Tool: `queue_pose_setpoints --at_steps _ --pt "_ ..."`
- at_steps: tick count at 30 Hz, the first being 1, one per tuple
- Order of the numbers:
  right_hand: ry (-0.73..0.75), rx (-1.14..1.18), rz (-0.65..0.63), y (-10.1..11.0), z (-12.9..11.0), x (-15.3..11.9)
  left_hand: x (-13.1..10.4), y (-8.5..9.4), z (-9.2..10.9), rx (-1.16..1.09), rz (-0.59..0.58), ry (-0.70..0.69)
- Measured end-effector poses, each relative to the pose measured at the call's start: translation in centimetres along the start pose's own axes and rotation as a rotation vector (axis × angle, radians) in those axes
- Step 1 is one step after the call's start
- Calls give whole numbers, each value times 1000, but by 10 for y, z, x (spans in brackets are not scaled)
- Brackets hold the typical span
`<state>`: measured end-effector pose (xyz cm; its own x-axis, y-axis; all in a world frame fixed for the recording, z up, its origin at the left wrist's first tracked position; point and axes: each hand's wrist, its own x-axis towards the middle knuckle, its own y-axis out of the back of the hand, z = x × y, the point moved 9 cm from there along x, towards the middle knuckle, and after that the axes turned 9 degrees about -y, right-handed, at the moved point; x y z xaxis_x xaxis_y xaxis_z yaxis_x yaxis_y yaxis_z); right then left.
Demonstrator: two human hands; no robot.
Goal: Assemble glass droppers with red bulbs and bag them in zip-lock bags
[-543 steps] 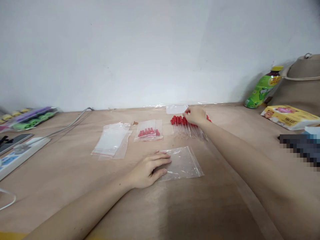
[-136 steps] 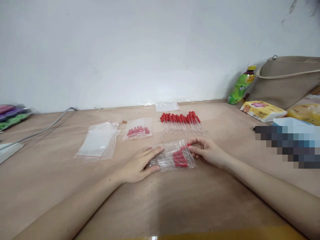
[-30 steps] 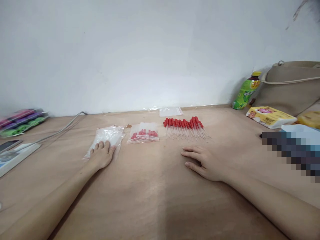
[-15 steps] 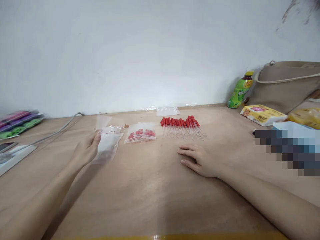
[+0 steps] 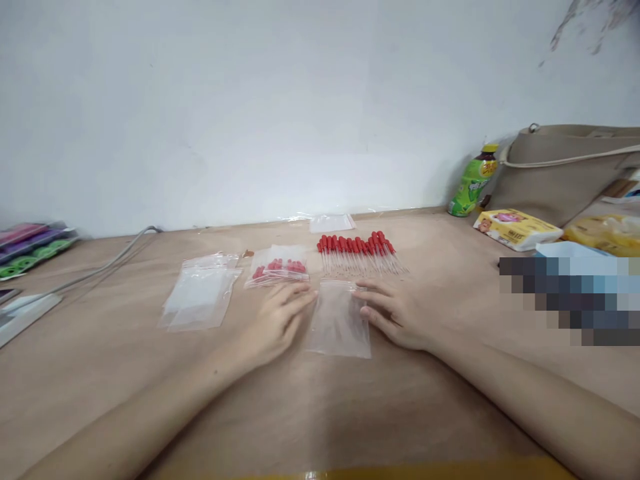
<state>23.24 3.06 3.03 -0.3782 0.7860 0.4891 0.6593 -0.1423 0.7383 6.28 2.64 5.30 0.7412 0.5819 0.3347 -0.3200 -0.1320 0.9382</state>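
A clear zip bag (image 5: 339, 327) lies flat on the table between my hands. My left hand (image 5: 284, 317) has its fingers stretched out, the tips at the bag's upper left edge. Resting at the bag's right edge, my right hand (image 5: 395, 317) has its fingers apart, some tips touching the plastic. Beyond them sits a row of red-topped droppers (image 5: 357, 250) with thin clear stems. Filled zip bags (image 5: 279, 265) with red tops inside lie behind my left hand. Farther left is a stack of flat clear zip bags (image 5: 200, 293).
White slips (image 5: 331, 223) lie by the wall. At the right stand a green bottle (image 5: 473, 183), a yellow tissue pack (image 5: 517, 229) and a beige bag (image 5: 555, 173). A grey cable (image 5: 110, 259) and colourful packs (image 5: 37, 247) are on the left.
My left hand has moved right from the bag stack, and a single clear bag now lies between my hands. My right hand has stayed nearly in place.
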Motion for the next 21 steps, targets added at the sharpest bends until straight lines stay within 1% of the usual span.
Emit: queue_pose_setpoints --at_steps 1,2,3,5,7,9,10,11,12,14,15,16,18,21 --pt "39 -27 -25 -3 -5 -1 0 -8 3 -29 -26 56" --pt "67 -40 -47 -5 -9 -2 1 -18 9 -51 -77 76" --pt "86 -34 -69 -6 -12 -3 1 -26 15 -64 -123 78" --pt "83 21 -97 -7 -13 -2 1 -37 25 -93 -218 11" --pt "34 58 -82 -4 -8 0 -1 -40 27 -136 -310 -101" --pt "-22 14 -24 0 0 2 -6 -37 19 -184 -405 -208" --pt "-42 -24 -7 0 3 3 -8 -33 12 -199 -437 -240" --pt "-52 -56 -7 -1 5 4 -9 -29 5 -211 -443 -251" --pt "-53 -74 -20 -3 7 4 -8 -23 -3 -212 -411 -234" --pt "-35 -60 -64 -8 6 4 -4 -12 -13 -206 -294 -142" --pt "-17 -37 -89 -10 3 3 -3 -9 -15 -207 -235 -77" --pt "1 -16 -110 -12 1 2 -3 -11 -13 -213 -199 -5" --pt "36 13 -125 -13 -5 1 -8 -22 -5 -230 -191 133" --pt "85 35 -130 -14 -11 -1 -15 -44 17 -203 -256 144"
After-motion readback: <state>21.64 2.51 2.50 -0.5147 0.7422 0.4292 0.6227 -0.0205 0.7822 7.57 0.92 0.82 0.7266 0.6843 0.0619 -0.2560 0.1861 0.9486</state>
